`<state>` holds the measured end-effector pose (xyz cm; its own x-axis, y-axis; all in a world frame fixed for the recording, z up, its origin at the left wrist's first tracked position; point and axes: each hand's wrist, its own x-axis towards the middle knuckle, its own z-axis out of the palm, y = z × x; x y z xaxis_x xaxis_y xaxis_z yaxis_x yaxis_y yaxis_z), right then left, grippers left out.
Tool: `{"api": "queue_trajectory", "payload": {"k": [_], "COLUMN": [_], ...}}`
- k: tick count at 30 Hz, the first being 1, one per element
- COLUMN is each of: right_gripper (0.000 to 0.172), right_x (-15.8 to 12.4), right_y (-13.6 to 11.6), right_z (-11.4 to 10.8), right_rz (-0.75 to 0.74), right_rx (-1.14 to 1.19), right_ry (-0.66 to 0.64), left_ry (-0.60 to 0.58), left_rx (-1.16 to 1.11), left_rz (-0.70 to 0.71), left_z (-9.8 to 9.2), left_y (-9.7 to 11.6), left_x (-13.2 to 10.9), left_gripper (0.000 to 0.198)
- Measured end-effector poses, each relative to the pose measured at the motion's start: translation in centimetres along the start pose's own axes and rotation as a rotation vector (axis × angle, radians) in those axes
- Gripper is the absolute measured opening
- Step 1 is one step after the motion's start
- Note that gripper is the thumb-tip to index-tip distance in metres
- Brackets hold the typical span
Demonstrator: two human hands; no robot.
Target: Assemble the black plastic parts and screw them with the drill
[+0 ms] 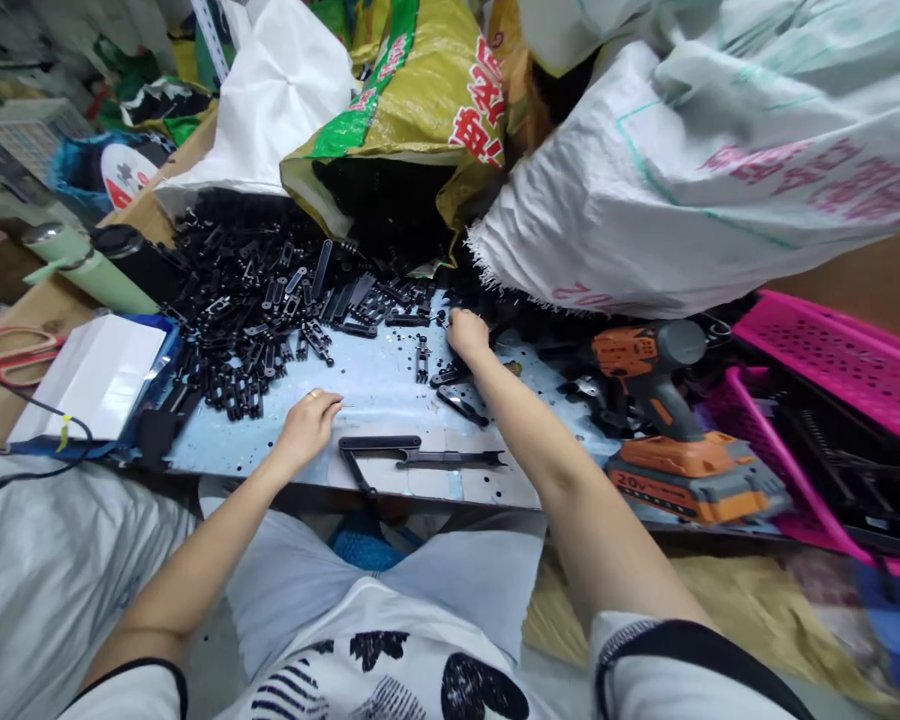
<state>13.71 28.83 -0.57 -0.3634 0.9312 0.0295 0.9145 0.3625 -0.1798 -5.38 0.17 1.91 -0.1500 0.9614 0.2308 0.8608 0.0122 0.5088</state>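
My left hand [307, 425] rests on the light blue work surface [379, 385] with its fingers curled under, just left of a long black plastic assembly [412, 455] lying near the front edge. What the fingers hold, if anything, is hidden. My right hand [466, 333] reaches farther out, fingers closed down among loose black plastic parts [454, 375] at the foot of the pile. A large heap of black plastic pieces [262, 290] covers the back left of the surface.
An orange and grey cordless drill [664, 420] lies at the right, beside a pink plastic basket [832, 400]. Yellow-green [420, 110] and white woven sacks [705, 160] loom at the back. A white box [90, 375], red scissors [15, 352] and a green bottle [94, 268] sit left.
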Motion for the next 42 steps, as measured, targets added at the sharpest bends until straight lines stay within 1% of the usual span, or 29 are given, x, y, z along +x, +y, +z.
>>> {"api": "queue_trajectory", "payload": {"k": [2, 4, 7, 9, 10, 12, 15, 17, 18, 20, 23, 25, 26, 28, 30, 31, 33, 35, 37, 39, 42], "right_gripper": [0.019, 0.018, 0.022, 0.021, 0.020, 0.020, 0.020, 0.021, 0.022, 0.024, 0.024, 0.024, 0.026, 0.035, 0.043, 0.044, 0.044, 0.044, 0.046, 0.047, 0.045], "right_x": [-2.6, -6.5, -13.4, -17.2, -18.6, -20.3, -20.9, -20.9, -20.9, -21.1, -21.6, -21.7, -21.7, -21.5, -21.1, -20.9, -20.6, -20.5, -20.5, -20.6, -20.8], "right_y": [-0.2, -0.6, -1.5, -1.9, -1.9, -1.9, -1.6, -1.5, -1.4, -1.1, -0.7, -1.3, -2.0, -4.0, -6.4, -7.4, -8.7, -8.9, -8.5, -8.3, -8.6], "right_z": [-0.2, -0.6, -1.2, -1.3, -1.3, -1.3, -1.4, -1.2, -1.0, -0.5, -0.1, -0.4, -0.5, -0.6, -0.2, 0.1, 1.1, 2.0, 2.6, 2.8, 2.7], "right_rz": [-0.107, -0.237, -0.356, -0.395, -0.411, -0.451, -0.548, -0.622, -0.655, -0.695, -0.723, -0.741, -0.763, -0.843, -0.962, -1.015, -1.059, -1.037, -0.996, -0.981, -0.978], "right_rx": [0.164, 0.418, 0.732, 0.811, 0.816, 0.790, 0.703, 0.628, 0.586, 0.527, 0.508, 0.496, 0.487, 0.485, 0.503, 0.510, 0.539, 0.593, 0.644, 0.656, 0.614], "right_ry": [0.065, 0.102, 0.038, 0.016, 0.024, 0.070, 0.106, 0.062, 0.036, 0.024, 0.063, 0.091, 0.098, 0.089, 0.025, -0.021, -0.099, -0.140, -0.143, -0.147, -0.166], "left_ry": [-0.042, -0.099, -0.166, -0.206, -0.236, -0.306, -0.385, -0.394, -0.378, -0.297, -0.132, -0.055, -0.026, 0.024, 0.050, 0.040, -0.040, -0.161, -0.245, -0.269, -0.274], "left_rx": [-0.008, -0.010, 0.062, 0.164, 0.222, 0.331, 0.430, 0.443, 0.439, 0.415, 0.327, 0.222, 0.161, 0.053, 0.018, 0.038, 0.135, 0.228, 0.280, 0.296, 0.295], "left_rz": [-0.016, 0.001, 0.057, 0.092, 0.111, 0.151, 0.207, 0.241, 0.246, 0.233, 0.219, 0.229, 0.216, 0.124, -0.047, -0.148, -0.353, -0.509, -0.592, -0.623, -0.647], "left_z": [-0.9, -1.3, -1.4, -1.6, -1.8, -2.2, -2.6, -2.3, -2.0, -1.2, 0.3, 1.2, 1.6, 2.2, 2.4, 2.4, 2.4, 2.6, 3.3, 4.2, 5.3], "left_y": [-0.4, -0.5, -0.1, 0.5, 0.9, 1.8, 3.2, 3.7, 3.7, 3.3, 1.9, 1.1, 0.9, 1.0, 1.9, 2.5, 4.1, 5.7, 7.1, 8.1, 8.5], "left_x": [-2.4, -3.8, -4.3, -4.0, -3.8, -3.4, -2.7, -2.5, -2.4, -2.7, -3.8, -4.7, -5.2, -6.1, -6.9, -7.2, -7.7, -8.1, -8.0, -7.7, -7.1], "left_gripper": [0.018, 0.018, 0.020, 0.020, 0.020, 0.021, 0.023, 0.020, 0.019, 0.017, 0.024, 0.029, 0.030, 0.035, 0.041, 0.042, 0.040, 0.040, 0.042, 0.042, 0.040]}}
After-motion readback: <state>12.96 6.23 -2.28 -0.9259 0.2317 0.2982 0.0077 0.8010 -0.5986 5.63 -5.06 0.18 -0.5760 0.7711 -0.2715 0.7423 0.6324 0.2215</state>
